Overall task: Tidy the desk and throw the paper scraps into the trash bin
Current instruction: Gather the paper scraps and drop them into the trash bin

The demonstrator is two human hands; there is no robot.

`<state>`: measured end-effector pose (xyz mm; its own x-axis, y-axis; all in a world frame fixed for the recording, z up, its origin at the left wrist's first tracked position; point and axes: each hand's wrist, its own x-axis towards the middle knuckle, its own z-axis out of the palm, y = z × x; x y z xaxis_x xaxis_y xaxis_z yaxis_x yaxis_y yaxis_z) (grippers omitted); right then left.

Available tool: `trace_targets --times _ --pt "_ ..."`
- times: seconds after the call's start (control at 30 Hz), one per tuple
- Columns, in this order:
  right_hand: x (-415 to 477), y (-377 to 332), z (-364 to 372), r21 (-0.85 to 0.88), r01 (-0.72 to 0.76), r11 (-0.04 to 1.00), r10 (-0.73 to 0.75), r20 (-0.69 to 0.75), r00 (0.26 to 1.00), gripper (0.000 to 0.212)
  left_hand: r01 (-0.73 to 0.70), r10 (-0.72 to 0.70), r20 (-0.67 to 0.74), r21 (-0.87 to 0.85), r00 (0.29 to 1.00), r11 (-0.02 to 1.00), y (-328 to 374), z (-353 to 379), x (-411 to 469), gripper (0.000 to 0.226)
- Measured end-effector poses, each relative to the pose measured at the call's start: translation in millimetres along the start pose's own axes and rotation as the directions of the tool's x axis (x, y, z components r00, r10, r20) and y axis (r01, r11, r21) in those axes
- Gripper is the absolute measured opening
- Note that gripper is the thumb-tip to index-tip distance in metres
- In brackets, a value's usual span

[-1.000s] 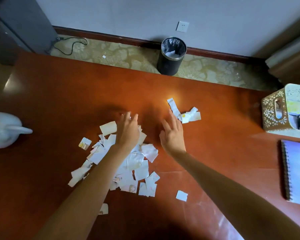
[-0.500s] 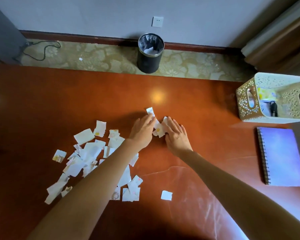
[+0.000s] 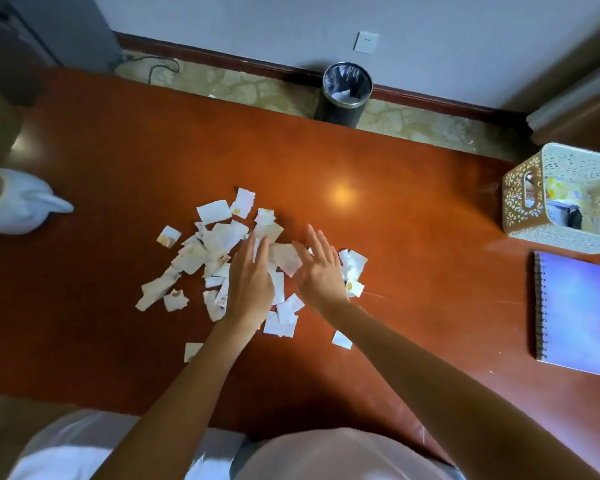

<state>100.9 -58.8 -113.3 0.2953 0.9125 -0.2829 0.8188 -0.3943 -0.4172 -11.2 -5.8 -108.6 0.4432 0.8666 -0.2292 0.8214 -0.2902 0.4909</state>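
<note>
Several torn white paper scraps (image 3: 219,237) lie in a loose pile at the middle of the reddish-brown desk (image 3: 118,150). My left hand (image 3: 252,278) lies flat on the pile with straight fingers. My right hand (image 3: 321,268) is beside it, fingers straight, its outer edge against a small bunch of scraps (image 3: 352,268). Single scraps (image 3: 342,339) lie nearer to me. A black round trash bin (image 3: 347,93) with a dark liner and some paper inside stands on the floor beyond the desk's far edge.
A white ceramic jug (image 3: 18,202) stands at the desk's left edge. At the right are a cream perforated basket (image 3: 534,230) with small items and a purple spiral notebook (image 3: 574,311). A cable (image 3: 160,69) lies on the patterned floor.
Both hands drew back toward me from the far small group of scraps, bringing those scraps to the right side of the main pile. The camera view also pulled back and shifted.
</note>
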Motion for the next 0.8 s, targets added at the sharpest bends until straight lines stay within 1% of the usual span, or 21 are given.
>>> trace_targets --times 0.03,0.07,0.1,0.17,0.23,0.3,0.4,0.5,0.57,0.67,0.73,0.8 --pt "2.0 -10.2 3.1 -0.052 0.074 0.996 -0.066 0.133 0.989 0.051 0.055 -0.055 -0.030 0.013 0.998 0.998 -12.9 -5.3 -6.1 0.057" --pt "4.5 -19.6 7.9 -0.107 0.160 0.981 -0.131 0.237 0.963 0.057 0.115 -0.114 -0.046 0.027 0.992 0.993 -28.2 -9.2 -13.5 0.058" --pt "5.4 -30.4 12.8 -0.158 0.246 0.956 -0.189 0.307 0.933 0.061 0.177 -0.174 -0.054 0.041 0.983 0.983 -44.2 -12.0 -21.9 0.058" --pt "6.8 -50.4 29.1 -0.213 0.372 0.903 -0.274 0.381 0.883 0.069 0.286 -0.282 -0.062 0.065 0.957 0.956 -74.3 -16.6 -36.7 0.056" --pt "9.8 -65.2 44.8 -0.236 0.430 0.871 -0.310 0.414 0.856 0.076 0.367 -0.363 -0.053 0.090 0.930 0.926 -97.0 -20.0 -45.1 0.055" --pt "12.1 -73.6 55.9 -0.281 0.468 0.838 -0.322 0.437 0.840 0.078 0.404 -0.404 -0.024 0.093 0.915 0.910 -111.3 -21.0 -48.0 0.055" --pt "14.0 -74.5 62.0 -0.350 0.513 0.784 -0.321 0.478 0.817 0.073 0.375 -0.377 0.010 0.089 0.926 0.923 -119.3 -19.3 -49.1 0.052" --pt "9.7 -62.5 58.8 -0.362 0.502 0.786 -0.311 0.470 0.826 0.064 0.313 -0.317 0.014 0.129 0.948 0.941 -115.2 -12.6 -53.3 0.050" --pt "0.5 -49.5 54.3 -0.360 0.472 0.805 -0.289 0.457 0.841 0.060 0.273 -0.281 0.027 0.161 0.959 0.948 -105.5 -5.5 -57.7 0.050" --pt "-17.0 -25.7 45.4 -0.363 0.401 0.841 -0.244 0.408 0.880 0.059 0.191 -0.210 0.085 0.191 0.974 0.963 -83.1 8.0 -63.5 0.054" --pt "-28.4 -9.0 38.3 -0.366 0.349 0.862 -0.212 0.366 0.906 0.059 0.126 -0.152 0.134 0.185 0.979 0.975 -63.8 18.1 -66.4 0.055" --pt "-40.6 9.9 33.9 -0.382 0.275 0.882 -0.147 0.332 0.932 0.060 0.066 -0.095 0.196 0.151 0.976 0.986 -43.5 29.7 -69.9 0.055"
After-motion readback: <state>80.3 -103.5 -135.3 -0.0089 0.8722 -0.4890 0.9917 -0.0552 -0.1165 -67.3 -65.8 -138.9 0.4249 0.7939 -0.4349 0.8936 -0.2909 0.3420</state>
